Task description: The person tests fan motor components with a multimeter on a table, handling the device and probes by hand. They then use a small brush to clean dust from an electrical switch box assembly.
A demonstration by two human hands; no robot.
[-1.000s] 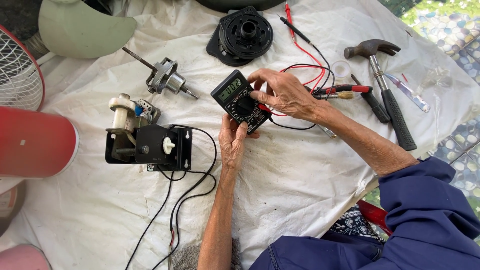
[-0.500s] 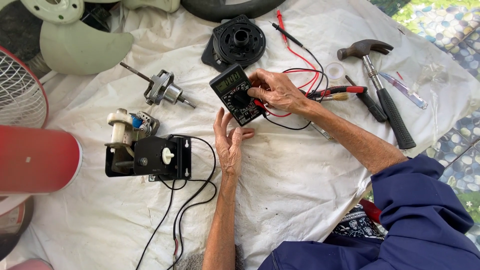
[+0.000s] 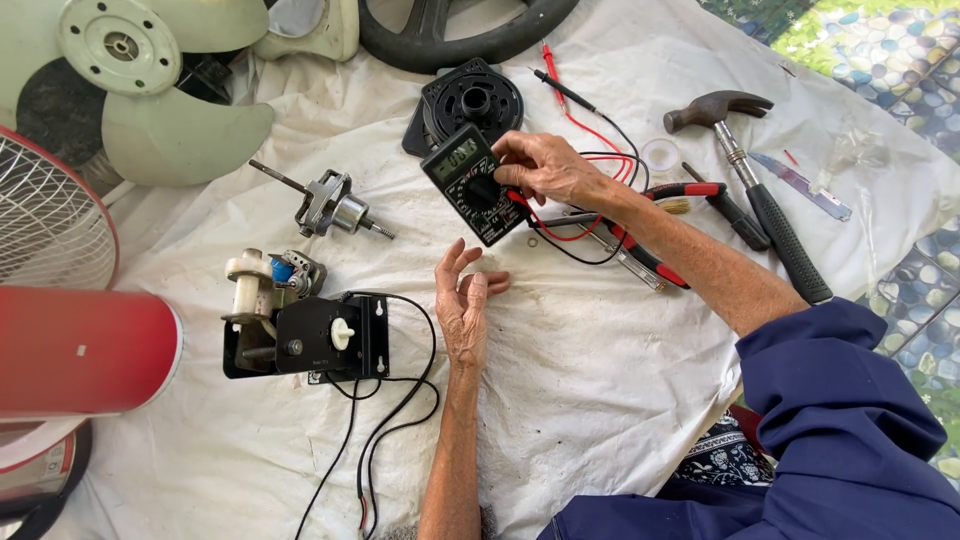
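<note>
A black multimeter (image 3: 472,182) lies on the white cloth (image 3: 580,360), its display lit. My right hand (image 3: 548,168) rests on its right side, fingers on the round dial. My left hand (image 3: 466,300) lies palm up just below the meter, fingers apart, holding nothing. Red and black probe leads (image 3: 585,135) trail from the meter toward the top right. A black switch box with a white knob (image 3: 318,339) and black wires sits left of my left hand.
A fan rotor with shaft (image 3: 330,205) and a black motor cover (image 3: 470,100) lie above. Pale green fan blades (image 3: 150,90), a wire fan guard (image 3: 45,220) and a red cylinder (image 3: 85,350) are at the left. A hammer (image 3: 760,190) and red-handled pliers (image 3: 650,225) lie right.
My left hand has let go of the multimeter and dropped back, palm up, onto the cloth. My right hand stays on the meter's dial. The view has shifted down.
</note>
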